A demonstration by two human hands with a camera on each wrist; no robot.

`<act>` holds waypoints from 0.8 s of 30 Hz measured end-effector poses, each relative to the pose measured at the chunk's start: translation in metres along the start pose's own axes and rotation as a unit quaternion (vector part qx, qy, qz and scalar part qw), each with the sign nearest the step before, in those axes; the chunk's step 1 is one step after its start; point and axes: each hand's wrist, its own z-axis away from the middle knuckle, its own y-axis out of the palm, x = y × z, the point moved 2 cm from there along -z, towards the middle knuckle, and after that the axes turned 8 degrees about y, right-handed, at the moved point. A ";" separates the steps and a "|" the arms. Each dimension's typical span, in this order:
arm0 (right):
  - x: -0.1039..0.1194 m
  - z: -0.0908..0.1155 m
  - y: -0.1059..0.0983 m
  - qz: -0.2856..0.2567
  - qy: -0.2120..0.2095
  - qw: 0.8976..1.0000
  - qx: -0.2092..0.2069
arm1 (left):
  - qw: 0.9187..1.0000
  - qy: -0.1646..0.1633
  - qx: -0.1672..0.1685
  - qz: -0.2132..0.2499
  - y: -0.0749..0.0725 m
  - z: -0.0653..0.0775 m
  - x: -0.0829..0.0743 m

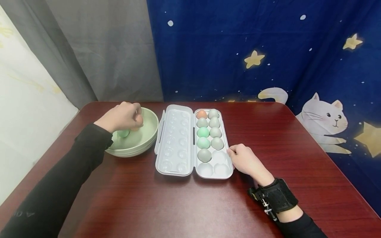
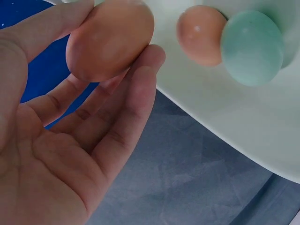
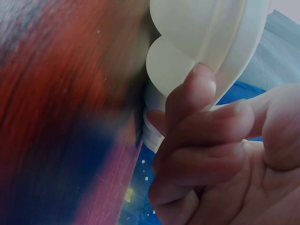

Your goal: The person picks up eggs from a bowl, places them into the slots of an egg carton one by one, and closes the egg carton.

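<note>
My left hand pinches a brown egg between thumb and fingers, over a pale green bowl. Inside the bowl, the left wrist view shows another brown egg touching a green egg. A white egg carton lies with its lid folded open toward the bowl. One brown egg, two green eggs and several greyish eggs sit in its cups; the three nearest cups hold none. With curled fingers my right hand grips the carton's right edge.
Everything stands on a dark red wooden table. Behind it hang a grey curtain and a blue curtain with stars and a cat. The bowl is near the table's far left edge, just left of the carton lid.
</note>
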 end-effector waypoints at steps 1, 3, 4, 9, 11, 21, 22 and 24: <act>0.000 0.000 0.000 0.000 0.001 1.000 0.000 | 1.000 -0.002 -0.005 0.003 -0.001 0.001 -0.001; 0.000 0.000 0.000 0.001 0.001 1.000 0.000 | 1.000 -0.007 -0.015 0.008 -0.002 0.002 -0.003; 0.000 0.000 0.000 0.001 0.001 1.000 0.000 | 1.000 -0.011 -0.019 0.013 -0.002 0.003 -0.003; -0.001 0.000 0.001 0.002 -0.002 1.000 0.000 | 0.998 -0.017 -0.043 0.043 -0.002 0.007 -0.009; -0.001 -0.001 0.001 0.002 -0.002 1.000 0.000 | 0.997 -0.015 -0.056 0.045 -0.002 0.008 -0.012; -0.002 -0.001 0.002 -0.002 0.000 1.000 0.001 | 0.995 0.010 -0.097 0.009 -0.003 0.009 -0.029; -0.002 -0.001 0.002 -0.002 0.000 1.000 0.000 | 0.995 0.014 -0.101 0.007 -0.002 0.009 -0.031; -0.002 -0.001 0.002 -0.002 -0.001 1.000 0.000 | 0.994 0.022 -0.111 0.008 -0.001 0.009 -0.037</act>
